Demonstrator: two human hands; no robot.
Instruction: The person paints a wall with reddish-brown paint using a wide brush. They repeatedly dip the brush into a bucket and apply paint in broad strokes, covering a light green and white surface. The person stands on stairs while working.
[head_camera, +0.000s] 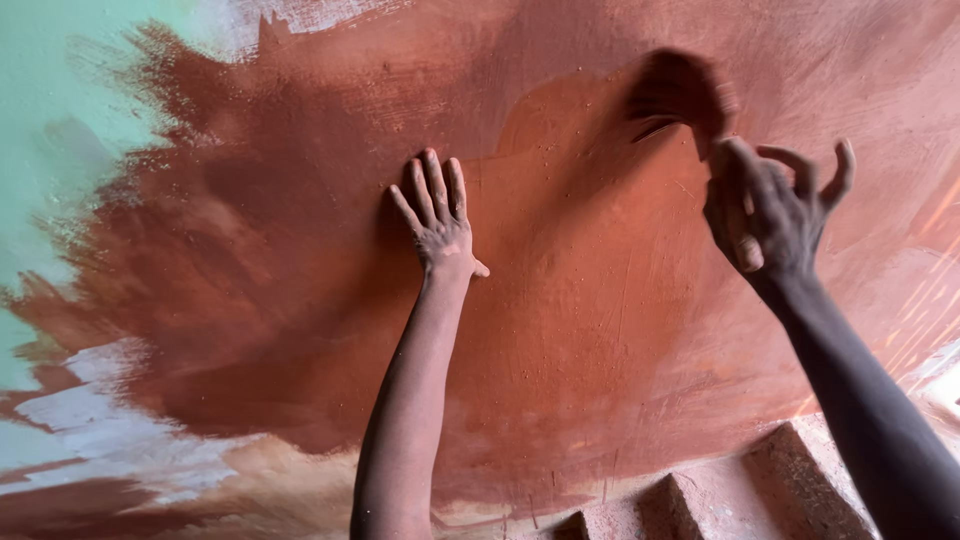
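- Red-brown wet coating (560, 300) is covering most of the wall, its surface showing smeared strokes and small grit.
- Left hand (436, 215) is lying flat against the coated wall near the centre of the view, fingers straight and slightly spread, palm pressing on the surface and gripping nothing.
- Right hand (770, 210) is sitting at 3 o'clock from the left hand, well apart from it; thumb and forefinger are closing round the handle of a brush (685, 95), while the other fingers are curling loosely open.
- Brush head is blurring at 11 o'clock from the right hand, touching the wall on the coated patch, with a dark shadow around it.
- Pale green paint (60, 80) is showing uncovered at 10 o'clock from the left hand, along the view's left edge.
- Whitish bare patches (110, 425) are showing at 8 o'clock.
- Stepped red blocks (790, 490) are standing at 5 o'clock, beside the right forearm.
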